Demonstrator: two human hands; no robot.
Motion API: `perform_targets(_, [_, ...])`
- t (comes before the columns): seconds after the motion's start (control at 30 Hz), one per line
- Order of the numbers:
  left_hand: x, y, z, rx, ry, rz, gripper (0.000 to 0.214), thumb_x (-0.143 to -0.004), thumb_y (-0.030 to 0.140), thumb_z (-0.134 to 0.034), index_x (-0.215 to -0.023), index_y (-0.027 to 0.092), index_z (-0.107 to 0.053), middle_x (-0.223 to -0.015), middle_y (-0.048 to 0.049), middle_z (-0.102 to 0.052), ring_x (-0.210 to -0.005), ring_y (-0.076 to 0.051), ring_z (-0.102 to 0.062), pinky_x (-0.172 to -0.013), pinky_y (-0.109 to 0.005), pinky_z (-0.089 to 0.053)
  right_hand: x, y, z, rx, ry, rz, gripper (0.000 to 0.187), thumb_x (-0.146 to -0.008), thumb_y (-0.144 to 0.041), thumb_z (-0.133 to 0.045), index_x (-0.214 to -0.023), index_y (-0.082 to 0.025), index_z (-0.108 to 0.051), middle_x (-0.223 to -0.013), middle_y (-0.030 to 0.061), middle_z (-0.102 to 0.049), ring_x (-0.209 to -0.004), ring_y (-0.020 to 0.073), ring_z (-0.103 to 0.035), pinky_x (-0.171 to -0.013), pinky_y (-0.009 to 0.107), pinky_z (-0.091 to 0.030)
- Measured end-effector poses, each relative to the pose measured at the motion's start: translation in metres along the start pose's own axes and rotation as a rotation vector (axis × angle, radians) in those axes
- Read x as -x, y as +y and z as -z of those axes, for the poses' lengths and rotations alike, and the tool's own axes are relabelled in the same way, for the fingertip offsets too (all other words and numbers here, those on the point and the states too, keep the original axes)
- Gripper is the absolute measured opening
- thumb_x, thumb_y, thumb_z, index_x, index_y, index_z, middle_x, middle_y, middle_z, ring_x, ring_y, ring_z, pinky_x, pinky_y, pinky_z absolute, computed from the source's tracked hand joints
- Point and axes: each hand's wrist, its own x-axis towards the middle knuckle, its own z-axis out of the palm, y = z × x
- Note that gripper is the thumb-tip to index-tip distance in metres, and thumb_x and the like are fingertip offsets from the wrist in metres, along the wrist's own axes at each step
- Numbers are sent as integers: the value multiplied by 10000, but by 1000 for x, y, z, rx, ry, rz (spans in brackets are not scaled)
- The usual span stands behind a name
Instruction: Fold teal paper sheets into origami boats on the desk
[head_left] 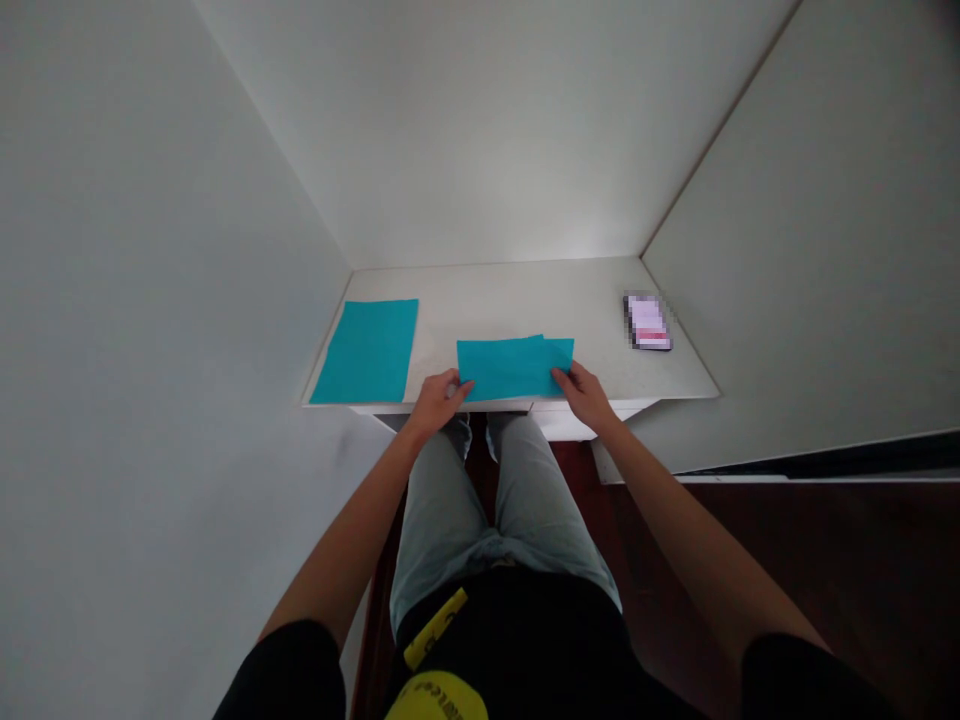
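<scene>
A folded sheet of blue paper (pixel 514 368) is held between my two hands at the front edge of the white tabletop. My left hand (pixel 441 398) pinches its lower left corner, thumb on top. At the right end, my right hand (pixel 585 393) grips the paper with the thumb over its face and the fingers hidden behind. Along its top edge the layers do not line up exactly; a small corner sticks up right of the middle. Off to the left lies a flat blue sheet or stack of sheets (pixel 367 350).
The white tabletop (pixel 480 290) is bounded by a wall at the back and panels on both sides. A phone (pixel 648 322) with a lit, blurred screen lies at the right. Below the front edge are my legs and a dark red floor (pixel 675 580).
</scene>
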Motion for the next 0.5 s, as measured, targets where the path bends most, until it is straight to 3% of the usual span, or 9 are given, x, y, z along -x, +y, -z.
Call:
perform_targets(0.07, [-10,3,-5,-1,-14,70,252,-1043,447,-624,-1001,216,-715,-898,-35,-779,-862,-222,-741,-848,-345,-574,-8,5,-2,1,63,-57,586,-1037,-688,-485,-1263,-191,-700,-1049,117,-796,-922,308,-742,-846,472,-636])
perform_targets(0.13, [-16,7,-11,-62,-1,136,230,-1019,398,-671,-1136,203,-703,-888,-36,-768,-861,-234,-747,-864,-354,-564,-14,8,-4,-29,170,-69,627,-1009,-706,-537,-1360,-195,-628,-1130,147,-766,-965,312,-741,-854,495,-639])
perform_targets(0.23, [-16,18,-21,-223,116,152,540,-951,346,-753,-1429,152,-592,-1157,-133,-773,-1120,-314,-736,-1036,-447,-540,-16,4,-7,23,323,52,683,-1006,-661,-583,-1504,-199,-508,-1385,213,-653,-1251,357,-666,-1070,607,-571])
perform_targets(0.3, [-11,27,-27,-320,224,106,734,-935,342,-761,-1571,115,-472,-1447,-229,-656,-1368,-382,-619,-1164,-531,-471,-13,-4,-10,114,318,154,625,-1033,-608,-573,-1505,-202,-517,-1468,225,-584,-1402,378,-565,-1209,652,-461])
perform_targets(0.37, [-8,35,-33,-369,265,27,751,-977,342,-703,-1631,118,-410,-1617,-252,-517,-1517,-402,-484,-1241,-567,-403,-8,-10,-14,134,300,180,608,-1047,-596,-562,-1512,-208,-514,-1514,227,-526,-1449,379,-526,-1250,645,-426])
perform_targets(0.5, [-10,44,-43,-367,195,-119,620,-1085,361,-521,-1658,153,-408,-1709,-193,-449,-1621,-351,-368,-1322,-531,-327,4,-9,-21,-58,370,-29,828,-998,-703,-592,-1628,-232,-336,-1557,243,-452,-1255,358,-683,-1074,599,-587])
